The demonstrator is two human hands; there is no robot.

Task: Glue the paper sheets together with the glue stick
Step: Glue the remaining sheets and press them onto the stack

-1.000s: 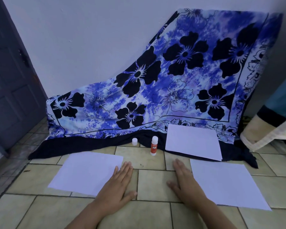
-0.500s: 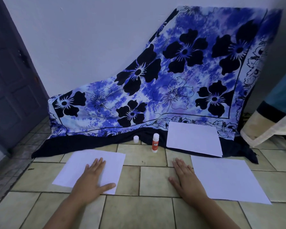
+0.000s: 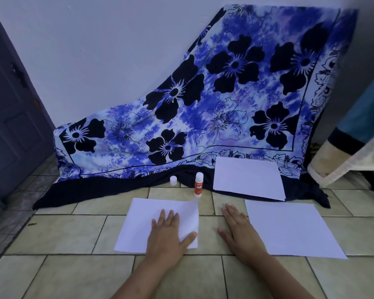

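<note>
Tiled floor (image 3: 69, 234), three loose sheets, nothing gripped yet.
My left hand (image 3: 166, 231) presses, fingers straight, on the near-left sheet (image 3: 140, 223); my right hand (image 3: 240, 234) lies open on bare tile just beside the near-right sheet (image 3: 289, 229). A third sheet (image 3: 246, 178) rests far right on the floral cloth (image 3: 203, 104). The glue stick (image 3: 198, 184) stands upright between them, a small white cap (image 3: 173, 180) to its left. Paper looks light, limp and likely to slide on tile, so I'd lift it by a corner. Free tile lies between the near sheets.
</note>
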